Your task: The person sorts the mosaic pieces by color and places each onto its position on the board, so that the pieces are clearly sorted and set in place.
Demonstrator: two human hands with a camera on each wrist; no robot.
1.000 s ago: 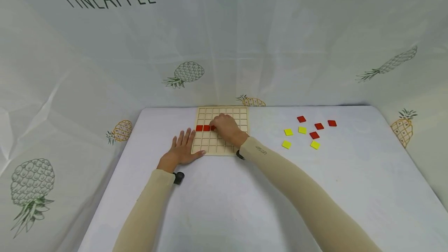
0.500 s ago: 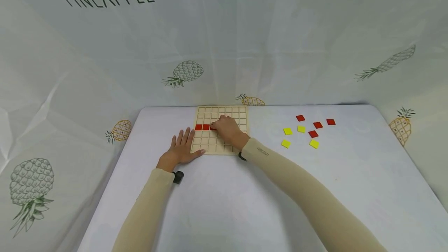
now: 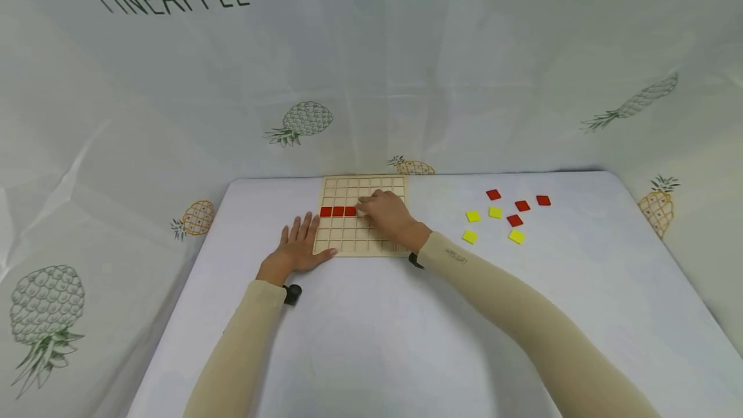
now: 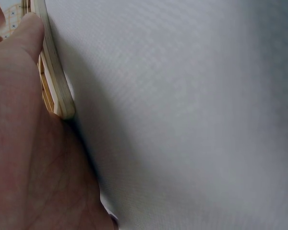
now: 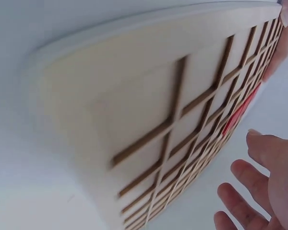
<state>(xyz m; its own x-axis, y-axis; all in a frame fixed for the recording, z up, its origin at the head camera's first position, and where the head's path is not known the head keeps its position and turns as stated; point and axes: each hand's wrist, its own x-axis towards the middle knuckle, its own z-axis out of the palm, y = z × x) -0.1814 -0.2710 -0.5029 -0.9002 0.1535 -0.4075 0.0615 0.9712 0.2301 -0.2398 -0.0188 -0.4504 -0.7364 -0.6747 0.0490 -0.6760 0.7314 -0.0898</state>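
Three red tiles (image 3: 338, 211) sit in one row at the grid board's (image 3: 347, 235) left side. Right hand (image 3: 390, 213) is over the board beside the third tile, grip released, holding nothing; can't tell from these angles if a fingertip touches it. Left hand (image 3: 297, 247) lies flat, spread at the board's left edge, also not grasping. Risks: a dragging fingertip unseats that tile; less left-hand pressure lets the board skid; right sleeve (image 3: 464, 265) clips yellow tiles (image 3: 470, 237) right of the board.
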